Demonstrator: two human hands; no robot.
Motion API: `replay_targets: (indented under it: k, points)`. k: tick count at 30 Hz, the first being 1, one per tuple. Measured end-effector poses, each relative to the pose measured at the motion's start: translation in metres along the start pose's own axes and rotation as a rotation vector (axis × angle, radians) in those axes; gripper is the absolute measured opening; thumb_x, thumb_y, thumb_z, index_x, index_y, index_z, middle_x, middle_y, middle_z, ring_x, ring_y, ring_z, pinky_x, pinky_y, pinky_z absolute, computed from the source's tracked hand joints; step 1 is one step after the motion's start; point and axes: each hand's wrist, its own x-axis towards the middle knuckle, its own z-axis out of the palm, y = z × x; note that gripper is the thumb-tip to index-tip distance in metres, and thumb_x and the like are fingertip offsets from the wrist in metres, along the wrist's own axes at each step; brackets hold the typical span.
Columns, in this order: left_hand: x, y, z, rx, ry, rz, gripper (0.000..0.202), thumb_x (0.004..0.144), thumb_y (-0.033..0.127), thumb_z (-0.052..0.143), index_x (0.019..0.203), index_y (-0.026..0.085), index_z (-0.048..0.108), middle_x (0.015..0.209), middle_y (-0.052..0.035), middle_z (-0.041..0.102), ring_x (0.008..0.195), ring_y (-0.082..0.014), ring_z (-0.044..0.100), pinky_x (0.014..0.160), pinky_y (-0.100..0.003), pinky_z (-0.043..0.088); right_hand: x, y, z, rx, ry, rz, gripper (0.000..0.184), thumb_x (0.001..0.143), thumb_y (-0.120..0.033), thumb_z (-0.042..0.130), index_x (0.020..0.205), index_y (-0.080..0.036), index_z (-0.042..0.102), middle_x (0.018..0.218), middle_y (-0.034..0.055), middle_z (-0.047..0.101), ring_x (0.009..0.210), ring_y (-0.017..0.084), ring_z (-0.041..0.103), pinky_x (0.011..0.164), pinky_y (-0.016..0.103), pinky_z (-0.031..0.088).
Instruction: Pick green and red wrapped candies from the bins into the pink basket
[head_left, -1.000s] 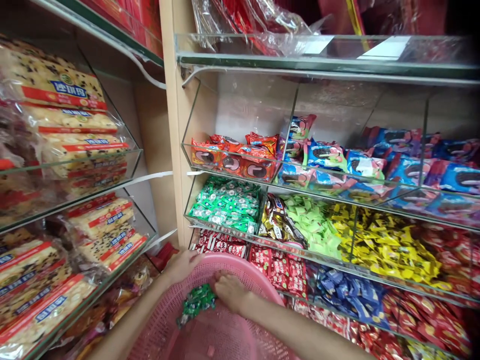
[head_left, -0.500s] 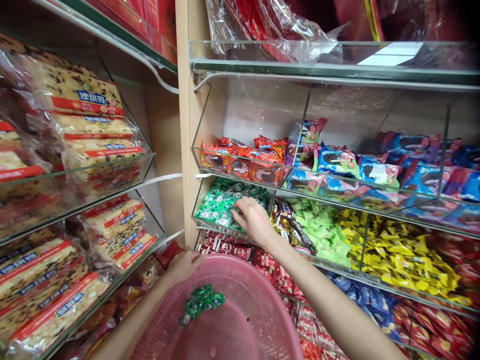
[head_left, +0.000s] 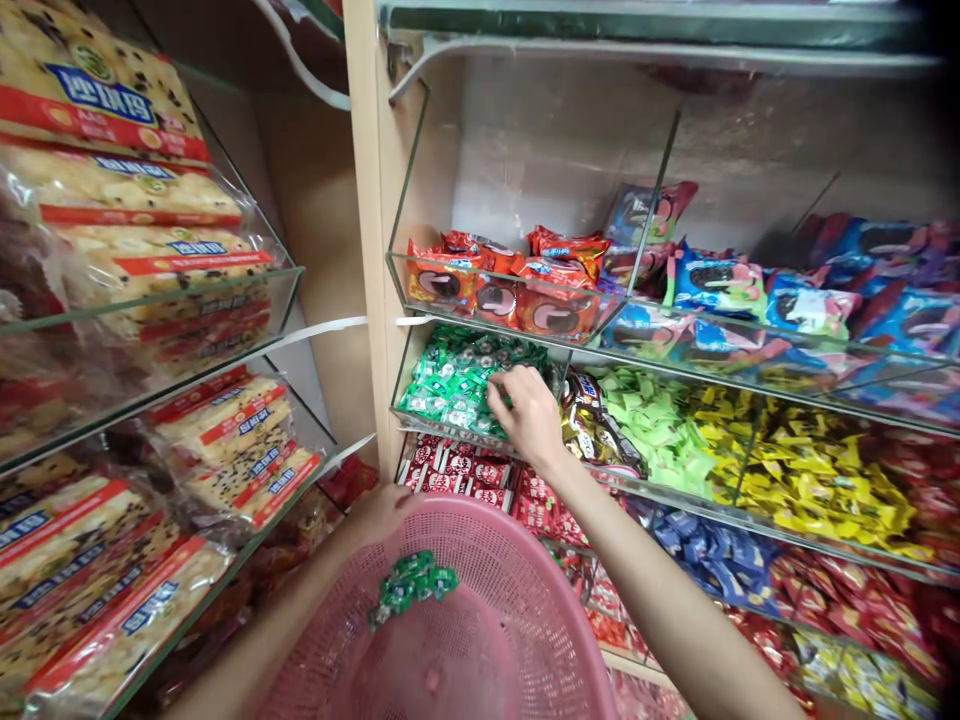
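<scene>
So the left hand [head_left: 382, 512] has hold of the rim of a pink basket [head_left: 510, 570], where a small green pile [head_left: 414, 585] of wrapped sweets sits. The right hand [head_left: 529, 412] is over at the green-wrapped sweets [head_left: 454, 375] in their clear bin [head_left: 442, 424], fingers curled at the near right side (can't tell if they're pinching any, honestly).

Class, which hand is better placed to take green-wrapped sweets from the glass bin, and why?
Probably the right hand: it is at those green-wrapped sweets, while the left hand is by the pink basket.
</scene>
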Motion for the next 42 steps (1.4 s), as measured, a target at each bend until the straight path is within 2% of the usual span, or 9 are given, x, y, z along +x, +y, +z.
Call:
replay_targets:
  k: [6, 15, 22, 26, 29, 33, 38, 42]
  points:
    - [-0.004, 0.003, 0.001, 0.000, -0.040, -0.010, 0.053, 0.082, 0.058, 0.029, 0.076, 0.020, 0.064, 0.078, -0.0043, 0.067, 0.076, -0.0175, 0.061, 0.058, -0.021, 0.031, -0.001, 0.001, 0.001, 0.040, 0.026, -0.006, 0.025, 0.089, -0.026, 0.035, 0.092, -0.017, 0.058, 0.078, 0.0060, 0.054, 0.078, 0.018, 0.045, 0.074, 0.031, 0.037]
    - [-0.003, 0.002, 0.004, -0.011, -0.035, 0.000, 0.055, 0.082, 0.060, 0.028, 0.078, 0.019, 0.066, 0.077, -0.0042, 0.067, 0.074, -0.0166, 0.061, 0.056, -0.020, 0.031, -0.001, 0.001, 0.002, 0.039, 0.040, -0.008, 0.025, 0.089, -0.025, 0.035, 0.092, -0.017, 0.058, 0.077, 0.0059, 0.053, 0.076, 0.018, 0.045, 0.074, 0.032, 0.037]
    - [-0.006, 0.000, -0.005, 0.000, -0.017, 0.008, 0.051, 0.084, 0.054, 0.029, 0.081, 0.020, 0.067, 0.083, -0.0041, 0.069, 0.079, -0.0175, 0.061, 0.059, -0.021, 0.033, -0.002, 0.001, 0.002, 0.018, 0.014, -0.013, 0.026, 0.090, -0.024, 0.035, 0.091, -0.016, 0.059, 0.078, 0.0066, 0.054, 0.078, 0.018, 0.045, 0.074, 0.030, 0.036]
    - [-0.008, 0.000, -0.009, 0.028, -0.010, -0.036, 0.051, 0.084, 0.054, 0.027, 0.081, 0.020, 0.066, 0.085, -0.0047, 0.069, 0.081, -0.0181, 0.062, 0.062, -0.021, 0.034, 0.000, -0.002, 0.001, -0.069, -0.003, 0.034, 0.026, 0.090, -0.025, 0.034, 0.091, -0.016, 0.058, 0.081, 0.0071, 0.055, 0.079, 0.019, 0.044, 0.075, 0.030, 0.035]
    - [-0.007, 0.002, -0.011, 0.042, 0.014, -0.054, 0.051, 0.084, 0.055, 0.027, 0.080, 0.020, 0.065, 0.088, -0.0053, 0.068, 0.082, -0.0188, 0.062, 0.063, -0.022, 0.035, 0.006, -0.005, 0.001, -0.158, -0.042, 0.095, 0.026, 0.089, -0.028, 0.036, 0.094, -0.016, 0.058, 0.085, 0.0082, 0.055, 0.083, 0.021, 0.045, 0.075, 0.030, 0.036]
    - [-0.005, 0.008, -0.014, 0.045, 0.057, -0.043, 0.052, 0.084, 0.055, 0.026, 0.076, 0.020, 0.064, 0.081, -0.0051, 0.069, 0.079, -0.0182, 0.062, 0.061, -0.021, 0.035, 0.020, -0.004, 0.000, -0.213, -0.160, 0.169, 0.030, 0.085, -0.038, 0.044, 0.100, -0.016, 0.059, 0.091, 0.0100, 0.056, 0.088, 0.023, 0.047, 0.074, 0.031, 0.037]
    - [-0.009, 0.015, -0.020, 0.050, 0.092, -0.074, 0.050, 0.083, 0.055, 0.028, 0.074, 0.020, 0.062, 0.079, -0.0048, 0.068, 0.078, -0.0186, 0.062, 0.062, -0.022, 0.034, 0.031, 0.000, -0.002, -0.192, -0.313, 0.210, 0.032, 0.082, -0.044, 0.049, 0.097, -0.018, 0.062, 0.094, 0.0101, 0.057, 0.090, 0.023, 0.050, 0.073, 0.030, 0.038]
    - [-0.012, 0.014, -0.025, 0.042, 0.107, -0.076, 0.052, 0.083, 0.057, 0.028, 0.072, 0.019, 0.062, 0.076, -0.0044, 0.068, 0.075, -0.0185, 0.062, 0.062, -0.022, 0.035, 0.034, 0.001, -0.001, -0.140, -0.357, 0.229, 0.028, 0.081, -0.041, 0.052, 0.095, -0.019, 0.063, 0.092, 0.0087, 0.058, 0.089, 0.022, 0.051, 0.074, 0.029, 0.038]
